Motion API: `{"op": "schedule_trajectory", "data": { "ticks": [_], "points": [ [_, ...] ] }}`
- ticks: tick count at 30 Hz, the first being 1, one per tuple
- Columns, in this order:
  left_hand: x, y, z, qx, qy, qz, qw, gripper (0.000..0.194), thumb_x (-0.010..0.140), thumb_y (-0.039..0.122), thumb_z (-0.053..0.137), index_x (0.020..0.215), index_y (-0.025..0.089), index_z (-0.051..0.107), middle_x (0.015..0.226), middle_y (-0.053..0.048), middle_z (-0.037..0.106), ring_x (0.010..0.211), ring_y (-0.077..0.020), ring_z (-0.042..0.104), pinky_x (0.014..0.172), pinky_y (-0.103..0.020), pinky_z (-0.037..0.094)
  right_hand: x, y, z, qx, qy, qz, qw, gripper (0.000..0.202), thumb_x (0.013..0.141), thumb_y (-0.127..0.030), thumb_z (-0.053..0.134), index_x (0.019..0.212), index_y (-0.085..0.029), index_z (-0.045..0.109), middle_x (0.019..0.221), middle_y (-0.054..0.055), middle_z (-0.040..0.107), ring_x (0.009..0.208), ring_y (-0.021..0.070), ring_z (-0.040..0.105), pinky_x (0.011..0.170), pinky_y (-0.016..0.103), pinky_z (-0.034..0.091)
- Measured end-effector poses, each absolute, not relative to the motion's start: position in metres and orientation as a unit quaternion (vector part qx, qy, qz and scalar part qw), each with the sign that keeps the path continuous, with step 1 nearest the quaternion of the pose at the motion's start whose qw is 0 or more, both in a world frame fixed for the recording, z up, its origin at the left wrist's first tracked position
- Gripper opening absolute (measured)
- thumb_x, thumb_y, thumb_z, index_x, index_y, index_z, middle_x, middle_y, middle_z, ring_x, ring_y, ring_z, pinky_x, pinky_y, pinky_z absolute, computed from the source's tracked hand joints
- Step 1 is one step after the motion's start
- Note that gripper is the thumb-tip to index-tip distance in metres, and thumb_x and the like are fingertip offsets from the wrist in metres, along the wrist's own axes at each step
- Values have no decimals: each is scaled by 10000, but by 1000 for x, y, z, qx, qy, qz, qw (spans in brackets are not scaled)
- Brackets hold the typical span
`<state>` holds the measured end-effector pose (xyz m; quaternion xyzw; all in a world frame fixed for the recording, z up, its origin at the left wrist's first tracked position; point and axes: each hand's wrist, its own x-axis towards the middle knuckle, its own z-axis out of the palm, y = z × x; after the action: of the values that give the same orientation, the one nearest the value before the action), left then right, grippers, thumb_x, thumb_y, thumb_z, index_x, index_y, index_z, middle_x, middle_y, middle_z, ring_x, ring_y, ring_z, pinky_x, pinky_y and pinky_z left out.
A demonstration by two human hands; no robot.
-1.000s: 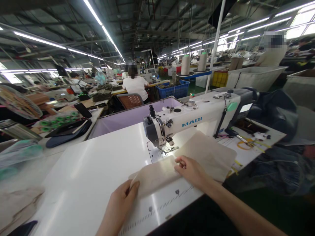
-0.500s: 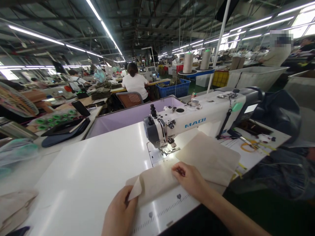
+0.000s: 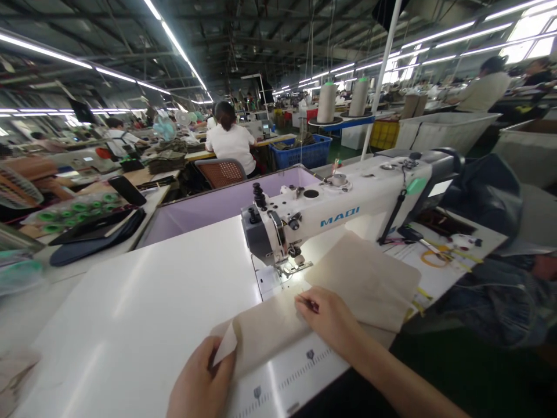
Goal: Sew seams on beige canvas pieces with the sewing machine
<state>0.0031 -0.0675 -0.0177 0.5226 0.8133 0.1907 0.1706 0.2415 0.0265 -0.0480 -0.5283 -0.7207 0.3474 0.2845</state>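
Note:
A beige piece of fabric (image 3: 270, 331) lies across the front of the sewing machine's bed, its wider part spread to the right under the machine arm. My left hand (image 3: 202, 371) pinches its left end, where a corner is folded up. Close to the presser foot (image 3: 293, 268), my right hand (image 3: 324, 316) is closed with thumb and fingertips on the fabric's upper edge. The white sewing machine (image 3: 343, 200) has its needle area lit just beyond my right fingertips. Whether the fabric's edge sits under the foot I cannot tell.
Scissors (image 3: 435, 249) with orange handles lie on the table right of the machine. Thread cones (image 3: 326, 101) stand behind it. A lilac-lined bin (image 3: 195, 212) borders the table's far edge. A co-worker in a white shirt (image 3: 230, 145) sits ahead. More beige fabric (image 3: 17, 366) lies at far left.
The whole view has shifted slightly, so things appear farther left. Both hands keep their hold on the fabric, which looks nearly unchanged relative to the machine.

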Motion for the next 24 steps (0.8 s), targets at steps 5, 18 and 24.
{"op": "schedule_trajectory", "data": {
  "ticks": [5, 18, 24],
  "points": [
    [6, -68, -17, 515, 820, 187, 162, 212, 887, 401, 463, 820, 271, 616, 723, 11, 724, 680, -235, 699, 603, -281, 485, 241, 27, -47, -547, -724, 331, 259, 254, 898, -221, 592, 648, -188, 624, 701, 2, 621, 653, 142, 556, 631, 250, 346],
    [-2, -66, -27, 516, 822, 171, 168, 220, 883, 419, 455, 864, 270, 616, 776, 4, 744, 718, -241, 713, 625, -291, 497, 240, 29, -38, -558, -725, 327, 238, 248, 905, -216, 591, 661, -184, 618, 713, 9, 628, 656, 144, 553, 620, 252, 328],
    [-2, -66, -32, 517, 822, 179, 154, 221, 877, 420, 464, 862, 270, 626, 768, -4, 745, 711, -253, 712, 620, -302, 495, 241, 29, -42, -557, -728, 317, 242, 248, 896, -210, 588, 651, -189, 628, 706, 12, 646, 636, 146, 550, 608, 258, 320]
  ]
}}
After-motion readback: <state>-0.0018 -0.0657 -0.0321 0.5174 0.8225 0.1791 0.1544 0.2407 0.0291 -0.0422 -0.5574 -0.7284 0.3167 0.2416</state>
